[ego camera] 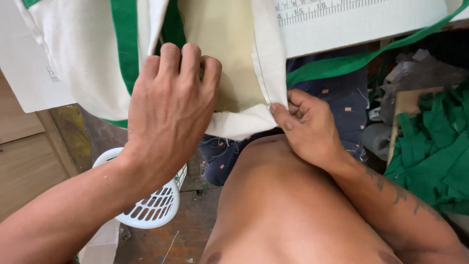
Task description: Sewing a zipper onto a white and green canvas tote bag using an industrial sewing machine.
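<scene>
Head view, looking down over the worker's lap.

Left hand (168, 105): fingers curled over the lower fold of a cream canvas bag (229, 63), knuckles up, pressing the cloth down against the edge of the white work table (342, 29). Whether the fingertips close round the cloth underneath cannot be told; they are hidden by the fold.

Right hand (305, 124): thumb and forefinger pinch the bag's bottom corner, where a stitched side seam runs up and away from the pinch. Clenched on cloth, not released.

Bag position: hanging off the table's near edge, stretched between the two grips. A green trim band (126, 44) runs just outboard of the left knuckles; a green strap (351, 61) trails away above the right grip, across the table front below a printed measuring scale.

Surroundings: white slotted plastic basket (151, 205) below the left wrist on the floor; pile of green fabric offcuts (435, 146) outboard of the right forearm.

Risks, as judged:
- The right pinch holds only a small bite of corner; a tug from the left side could pull it free and let the fold drop open.
- Uneven tension between the grips may skew the seam.
- The loose strap could snag on the table edge.
</scene>
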